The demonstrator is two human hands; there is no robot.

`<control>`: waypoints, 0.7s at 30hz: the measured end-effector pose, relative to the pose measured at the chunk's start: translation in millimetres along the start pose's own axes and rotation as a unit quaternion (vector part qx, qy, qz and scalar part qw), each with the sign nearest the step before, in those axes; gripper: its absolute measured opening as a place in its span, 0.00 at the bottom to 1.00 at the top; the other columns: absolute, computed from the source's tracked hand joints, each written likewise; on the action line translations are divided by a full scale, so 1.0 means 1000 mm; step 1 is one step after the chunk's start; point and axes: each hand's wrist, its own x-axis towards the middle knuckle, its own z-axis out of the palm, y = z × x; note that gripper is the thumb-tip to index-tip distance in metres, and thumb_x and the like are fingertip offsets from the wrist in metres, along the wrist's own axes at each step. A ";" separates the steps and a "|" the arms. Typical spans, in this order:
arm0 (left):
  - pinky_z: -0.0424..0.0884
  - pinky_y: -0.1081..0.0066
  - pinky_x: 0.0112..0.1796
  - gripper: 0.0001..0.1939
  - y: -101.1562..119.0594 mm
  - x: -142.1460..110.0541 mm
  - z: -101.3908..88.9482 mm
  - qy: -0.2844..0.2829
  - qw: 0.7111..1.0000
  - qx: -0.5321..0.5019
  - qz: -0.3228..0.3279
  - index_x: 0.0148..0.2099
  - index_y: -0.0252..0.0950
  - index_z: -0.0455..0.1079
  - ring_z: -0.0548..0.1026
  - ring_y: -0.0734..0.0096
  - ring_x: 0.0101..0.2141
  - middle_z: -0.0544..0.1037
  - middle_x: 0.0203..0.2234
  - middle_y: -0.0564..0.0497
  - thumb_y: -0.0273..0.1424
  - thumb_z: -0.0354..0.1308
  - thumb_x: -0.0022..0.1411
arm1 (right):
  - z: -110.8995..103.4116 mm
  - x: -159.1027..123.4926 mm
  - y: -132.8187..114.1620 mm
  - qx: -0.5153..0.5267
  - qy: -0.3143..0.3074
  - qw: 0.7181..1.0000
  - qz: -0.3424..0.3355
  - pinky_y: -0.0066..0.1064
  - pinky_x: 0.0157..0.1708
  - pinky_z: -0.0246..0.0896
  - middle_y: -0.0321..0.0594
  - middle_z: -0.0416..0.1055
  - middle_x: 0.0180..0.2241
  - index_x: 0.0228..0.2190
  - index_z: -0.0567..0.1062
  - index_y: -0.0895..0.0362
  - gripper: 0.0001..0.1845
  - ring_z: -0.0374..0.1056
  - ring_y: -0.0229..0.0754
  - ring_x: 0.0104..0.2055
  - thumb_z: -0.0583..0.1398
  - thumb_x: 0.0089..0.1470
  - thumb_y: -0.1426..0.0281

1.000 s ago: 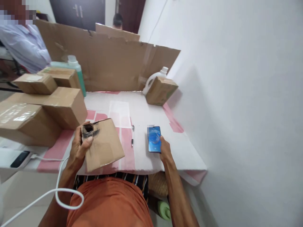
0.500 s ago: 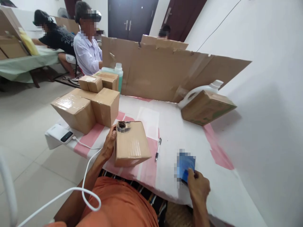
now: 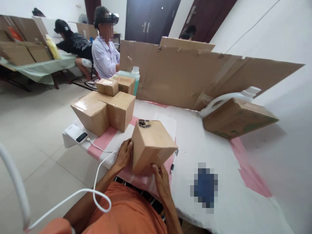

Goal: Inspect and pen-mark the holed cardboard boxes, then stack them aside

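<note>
I hold a small cardboard box (image 3: 152, 144) with a black smudge on its top, near the table's front edge. My left hand (image 3: 123, 154) grips its left side and my right hand (image 3: 159, 177) holds its lower front corner. A phone (image 3: 205, 188), blurred out, lies flat on the white table cover to the right of my right hand, untouched. A pen (image 3: 173, 164) lies just right of the box.
A stack of taped cardboard boxes (image 3: 104, 107) stands at the left, with a white power bank (image 3: 75, 135) and its cable. A cardboard screen (image 3: 195, 74) closes the back. A tilted box (image 3: 237, 118) leans by a white jug. Other people sit beyond.
My right hand has left the phone and come across to the box's front. The box now sits between both hands. The view has swung further left.
</note>
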 end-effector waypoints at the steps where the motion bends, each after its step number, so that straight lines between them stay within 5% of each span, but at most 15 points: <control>1: 0.53 0.40 0.71 0.36 0.001 -0.007 0.001 0.004 1.000 0.010 -0.011 0.66 0.30 0.69 0.67 0.39 0.68 0.73 0.64 0.30 0.54 0.47 0.74 | -0.008 0.002 -0.004 -0.006 0.012 1.000 0.000 0.47 0.52 0.72 0.52 0.82 0.48 0.45 0.81 0.56 0.36 0.75 0.60 0.53 0.62 0.55 0.36; 7: 0.52 0.50 0.74 0.41 0.037 -0.059 0.005 -0.061 0.998 0.036 -0.003 0.80 0.39 0.48 0.54 0.51 0.76 0.56 0.77 0.40 0.53 0.49 0.75 | -0.063 0.015 -0.056 -0.067 0.063 0.996 -0.018 0.51 0.67 0.60 0.51 0.74 0.64 0.63 0.74 0.54 0.47 0.67 0.61 0.67 0.57 0.58 0.33; 14: 0.60 0.49 0.71 0.42 0.064 -0.053 -0.014 -0.080 0.995 0.037 0.049 0.77 0.37 0.58 0.64 0.46 0.71 0.66 0.72 0.38 0.58 0.50 0.73 | -0.069 0.026 -0.065 0.048 0.008 0.999 -0.004 0.48 0.72 0.56 0.41 0.64 0.72 0.70 0.66 0.44 0.50 0.59 0.56 0.74 0.46 0.60 0.29; 18: 0.61 0.50 0.70 0.40 0.061 -0.042 -0.010 -0.052 0.998 -0.010 0.031 0.75 0.36 0.61 0.65 0.47 0.70 0.67 0.71 0.38 0.57 0.51 0.73 | -0.064 0.039 -0.066 0.090 -0.016 0.996 -0.021 0.48 0.60 0.71 0.46 0.66 0.70 0.70 0.65 0.45 0.51 0.66 0.59 0.68 0.48 0.58 0.28; 21: 0.64 0.51 0.67 0.39 0.061 -0.032 -0.001 -0.024 0.999 -0.036 0.024 0.74 0.36 0.61 0.68 0.47 0.67 0.69 0.69 0.37 0.57 0.50 0.73 | -0.059 0.053 -0.071 0.090 -0.026 0.994 -0.051 0.42 0.44 0.79 0.48 0.69 0.66 0.65 0.70 0.45 0.44 0.72 0.56 0.58 0.56 0.59 0.33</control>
